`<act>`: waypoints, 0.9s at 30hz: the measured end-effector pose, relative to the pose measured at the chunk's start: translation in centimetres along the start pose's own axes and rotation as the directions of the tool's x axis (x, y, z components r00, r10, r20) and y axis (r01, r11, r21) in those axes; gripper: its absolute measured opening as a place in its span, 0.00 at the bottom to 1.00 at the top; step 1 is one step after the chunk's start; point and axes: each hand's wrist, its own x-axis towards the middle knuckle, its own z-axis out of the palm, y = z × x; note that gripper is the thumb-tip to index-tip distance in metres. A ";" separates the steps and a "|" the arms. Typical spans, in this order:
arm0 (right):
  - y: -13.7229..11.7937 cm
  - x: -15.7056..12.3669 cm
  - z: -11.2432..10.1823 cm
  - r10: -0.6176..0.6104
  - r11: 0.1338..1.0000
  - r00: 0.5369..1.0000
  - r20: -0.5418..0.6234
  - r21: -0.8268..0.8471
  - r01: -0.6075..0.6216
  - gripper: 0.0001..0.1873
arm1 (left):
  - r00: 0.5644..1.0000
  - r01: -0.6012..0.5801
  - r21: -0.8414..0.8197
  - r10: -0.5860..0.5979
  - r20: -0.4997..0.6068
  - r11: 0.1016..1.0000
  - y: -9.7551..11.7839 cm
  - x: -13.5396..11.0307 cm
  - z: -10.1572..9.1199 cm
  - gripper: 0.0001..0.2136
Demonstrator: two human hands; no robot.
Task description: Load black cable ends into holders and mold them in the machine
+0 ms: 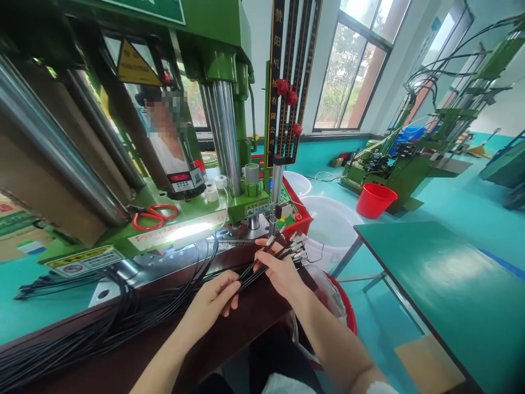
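A long bundle of black cables (135, 312) runs along the dark red-brown bench (246, 323) from the lower left. My left hand (219, 293) is closed round several of these cables, thumb on top. Further toward their ends, my right hand (281, 268) grips cables as well, with finger and thumb near a metal-tipped end. Silvery metal connectors (298, 249) stick out in a cluster just beyond my right hand. The fingers partly hide the cables, so I cannot tell how many each hand holds.
A green press machine (241, 202) stands right behind the bench, with red-handled scissors (153, 218) on its bed. A red control box (301, 205), white tubs (332, 219) and a red bucket (375, 200) are beyond. To the right stands a green-topped table (443, 273).
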 end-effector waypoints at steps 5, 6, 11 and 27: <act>0.2 -0.5 -0.1 -0.027 0.993 0.991 -0.129 0.106 0.041 0.18 | 0.987 -0.093 0.146 0.110 -0.117 0.985 -0.1 0.9 0.0 0.13; 0.2 -0.6 -0.1 -0.029 0.993 0.989 -0.144 0.107 0.045 0.18 | 0.981 -0.109 0.201 0.138 -0.139 0.974 -0.2 0.9 0.0 0.13; 0.6 -0.5 -0.1 -0.007 0.992 0.979 -0.202 0.122 0.032 0.16 | 0.939 -0.099 0.314 0.193 -0.284 0.944 -1.2 0.8 0.8 0.13; 0.8 1.0 -1.9 -0.125 0.937 0.905 -0.407 0.252 0.242 0.09 | 0.794 -0.205 0.540 0.461 -0.396 0.816 -1.9 1.3 1.2 0.13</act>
